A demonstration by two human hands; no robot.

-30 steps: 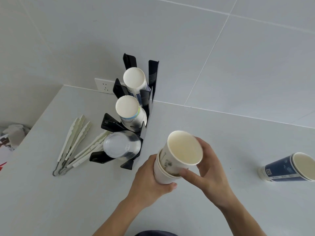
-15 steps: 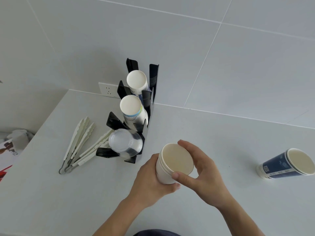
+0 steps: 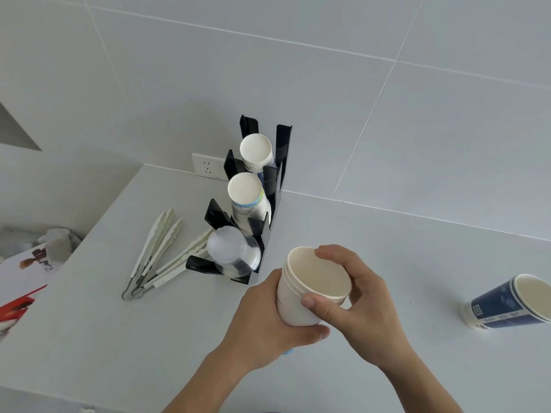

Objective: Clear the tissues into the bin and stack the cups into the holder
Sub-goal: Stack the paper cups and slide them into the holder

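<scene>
A nested stack of white paper cups (image 3: 301,296) is held above the table, mouth up. My left hand (image 3: 268,317) wraps around its side and base. My right hand (image 3: 357,296) grips the rim, thumb on the near edge and fingers over the far edge. Just behind, to the left, stands the black cup holder (image 3: 265,201), with two slots of white paper cups (image 3: 247,192) and a front slot of clear plastic cups (image 3: 232,251). A blue paper cup stack (image 3: 507,302) lies on its side at the right. Crumpled tissues (image 3: 56,242) lie off the table's left edge.
Several white plastic tongs (image 3: 158,251) lie on the white table (image 3: 119,338) left of the holder. A wall socket (image 3: 208,166) sits behind it. A red and white printed box (image 3: 21,281) is at the far left, below table level.
The upper cup has been pushed down fully into the lower cups. The stack and both hands have stayed in about the same place.
</scene>
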